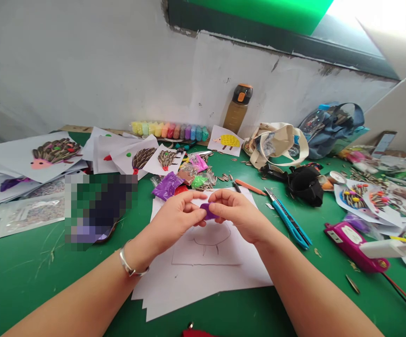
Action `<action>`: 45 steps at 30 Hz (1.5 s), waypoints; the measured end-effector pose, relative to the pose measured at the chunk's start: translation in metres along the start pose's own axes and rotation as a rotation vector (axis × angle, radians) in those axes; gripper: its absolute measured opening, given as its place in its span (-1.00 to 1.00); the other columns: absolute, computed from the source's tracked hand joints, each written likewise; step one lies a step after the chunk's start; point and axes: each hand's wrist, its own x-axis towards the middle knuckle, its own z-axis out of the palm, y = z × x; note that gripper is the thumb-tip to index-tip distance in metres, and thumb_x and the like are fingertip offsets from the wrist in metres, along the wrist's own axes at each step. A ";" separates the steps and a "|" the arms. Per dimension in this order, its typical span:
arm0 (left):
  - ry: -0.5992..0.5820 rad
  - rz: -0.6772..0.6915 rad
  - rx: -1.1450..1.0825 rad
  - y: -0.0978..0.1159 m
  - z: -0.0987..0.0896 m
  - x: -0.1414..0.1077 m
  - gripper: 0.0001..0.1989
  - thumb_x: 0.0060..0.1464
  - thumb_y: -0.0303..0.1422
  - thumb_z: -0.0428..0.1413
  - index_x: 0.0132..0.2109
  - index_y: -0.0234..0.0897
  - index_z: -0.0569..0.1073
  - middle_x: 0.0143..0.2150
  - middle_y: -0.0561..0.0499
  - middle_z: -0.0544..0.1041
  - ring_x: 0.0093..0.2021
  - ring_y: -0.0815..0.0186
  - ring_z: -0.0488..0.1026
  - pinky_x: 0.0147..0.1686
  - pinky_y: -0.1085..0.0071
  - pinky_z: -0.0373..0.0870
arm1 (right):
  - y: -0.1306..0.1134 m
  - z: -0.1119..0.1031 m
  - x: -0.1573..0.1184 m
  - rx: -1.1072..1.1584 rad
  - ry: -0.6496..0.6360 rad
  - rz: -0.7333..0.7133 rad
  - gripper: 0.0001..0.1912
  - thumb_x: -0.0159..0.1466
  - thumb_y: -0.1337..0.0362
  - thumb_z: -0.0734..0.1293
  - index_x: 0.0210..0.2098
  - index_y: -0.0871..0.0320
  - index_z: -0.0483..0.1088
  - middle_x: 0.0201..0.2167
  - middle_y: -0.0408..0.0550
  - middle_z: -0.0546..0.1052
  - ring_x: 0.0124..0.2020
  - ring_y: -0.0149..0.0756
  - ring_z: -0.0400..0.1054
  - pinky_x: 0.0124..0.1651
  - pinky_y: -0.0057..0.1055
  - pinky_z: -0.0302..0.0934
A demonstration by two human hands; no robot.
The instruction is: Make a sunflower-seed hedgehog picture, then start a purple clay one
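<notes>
A small piece of purple clay [208, 211] is pinched between the fingertips of both hands. My left hand [180, 210] comes in from the left, a silver bracelet on its wrist, with thumb and fingers closed on the clay. From the right, my right hand [236, 210] grips the other side of the same piece. Both hands are above a stack of white paper [203, 281]. Its top sheet bears a pencil outline of a rounded body with short legs, partly hidden by the hands. Just behind my left hand lies a shiny purple packet [168, 186].
A blue cutter [289, 217] and an orange tool [250, 186] lie right of the paper. Seed-covered hedgehog pictures [55, 154] are at the left. A bottle [238, 107] and cloth bag [276, 142] stand behind. A magenta glue gun [355, 245] is at the right.
</notes>
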 end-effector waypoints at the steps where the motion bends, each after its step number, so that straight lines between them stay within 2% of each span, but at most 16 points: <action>1: 0.007 -0.010 0.007 0.000 0.000 0.000 -0.54 0.07 -0.27 0.19 0.13 -0.21 0.39 -0.41 0.07 0.58 -0.29 0.21 0.57 -0.17 0.25 0.44 | 0.000 0.000 0.000 -0.016 0.001 0.007 -0.76 0.14 0.11 0.44 -0.32 0.14 0.43 -0.37 -0.12 0.46 -0.36 -0.36 0.31 -0.32 -0.41 0.19; 4: -0.003 -0.014 0.002 0.000 0.001 -0.001 -0.48 0.07 -0.28 0.19 0.19 -0.19 0.33 -0.47 0.13 0.52 -0.29 0.22 0.58 -0.15 0.25 0.44 | -0.001 0.000 -0.001 -0.063 -0.023 0.013 -0.78 0.16 0.11 0.42 -0.37 0.16 0.47 -0.37 -0.11 0.49 -0.34 -0.36 0.33 -0.29 -0.40 0.18; 7: -0.024 -0.021 -0.032 0.001 0.001 -0.001 -0.48 0.09 -0.29 0.19 0.19 -0.20 0.32 -0.44 0.11 0.56 -0.30 0.24 0.58 -0.14 0.26 0.45 | -0.001 0.002 -0.001 -0.055 -0.041 -0.015 -0.84 0.16 0.19 0.41 -0.43 0.16 0.49 -0.44 -0.13 0.49 -0.36 -0.36 0.33 -0.25 -0.38 0.17; 13: -0.035 -0.074 -0.146 0.000 -0.002 0.000 -0.41 0.05 -0.16 0.26 0.18 -0.22 0.33 -0.31 -0.01 0.62 -0.20 0.19 0.58 -0.12 0.23 0.45 | 0.003 0.005 0.000 -0.015 0.059 -0.068 -0.86 0.15 0.21 0.41 -0.44 0.16 0.50 -0.45 -0.16 0.49 -0.34 -0.35 0.31 -0.21 -0.36 0.17; 22: -0.014 -0.105 -0.186 -0.002 -0.002 0.001 -0.49 0.02 -0.24 0.29 0.12 -0.17 0.40 0.01 -0.09 0.54 -0.03 0.18 0.49 -0.12 0.24 0.47 | 0.004 0.007 0.000 -0.018 0.091 -0.102 -0.84 0.20 0.19 0.40 -0.43 0.15 0.49 -0.47 -0.19 0.49 -0.38 -0.40 0.30 -0.26 -0.41 0.13; 24: -0.027 -0.093 -0.156 -0.001 -0.002 0.002 -0.58 0.02 -0.22 0.28 0.03 -0.20 0.47 -0.04 -0.08 0.54 -0.06 0.19 0.48 -0.15 0.28 0.46 | 0.003 0.008 0.000 -0.006 0.104 -0.114 -0.84 0.20 0.19 0.40 -0.44 0.15 0.49 -0.46 -0.20 0.49 -0.37 -0.40 0.30 -0.25 -0.42 0.13; 27: -0.046 -0.056 -0.071 0.000 -0.001 0.002 -0.76 0.03 -0.20 0.25 -0.23 -0.28 0.56 -0.27 -0.01 0.53 -0.22 0.28 0.46 -0.24 0.37 0.40 | 0.003 0.009 0.000 0.025 0.102 -0.117 -0.84 0.21 0.19 0.40 -0.42 0.14 0.50 -0.43 -0.17 0.51 -0.34 -0.38 0.34 -0.22 -0.40 0.17; 30: -0.019 -0.016 -0.041 0.000 -0.001 0.003 -0.78 0.03 -0.21 0.23 -0.38 -0.31 0.53 -0.43 0.05 0.47 -0.36 0.35 0.39 -0.32 0.41 0.33 | 0.003 0.009 0.000 0.049 0.056 -0.106 -0.84 0.19 0.17 0.43 -0.37 0.15 0.52 -0.39 -0.14 0.55 -0.31 -0.35 0.38 -0.18 -0.38 0.20; 35: -0.015 0.019 0.003 -0.001 -0.002 0.002 -0.77 0.02 -0.22 0.22 -0.43 -0.31 0.51 -0.46 0.05 0.47 -0.39 0.36 0.35 -0.34 0.41 0.28 | 0.003 0.008 0.000 0.053 0.027 -0.056 -0.89 0.14 0.24 0.45 -0.40 0.16 0.52 -0.44 -0.16 0.55 -0.34 -0.35 0.40 -0.19 -0.38 0.20; 41: -0.105 0.003 0.056 -0.002 -0.004 0.002 -0.76 0.04 -0.18 0.20 -0.31 -0.29 0.57 -0.38 0.00 0.53 -0.32 0.29 0.42 -0.30 0.37 0.30 | 0.005 0.007 0.001 0.043 0.062 -0.038 -0.92 0.12 0.31 0.42 -0.48 0.17 0.48 -0.52 -0.18 0.51 -0.39 -0.36 0.36 -0.24 -0.37 0.17; 45: -0.058 -0.003 0.064 -0.002 -0.005 0.002 -0.70 0.04 -0.11 0.21 -0.33 -0.29 0.55 -0.39 0.01 0.52 -0.32 0.29 0.41 -0.31 0.37 0.30 | 0.003 0.006 0.001 0.058 0.049 -0.046 -0.88 0.12 0.24 0.45 -0.45 0.17 0.50 -0.47 -0.16 0.52 -0.36 -0.36 0.34 -0.21 -0.38 0.16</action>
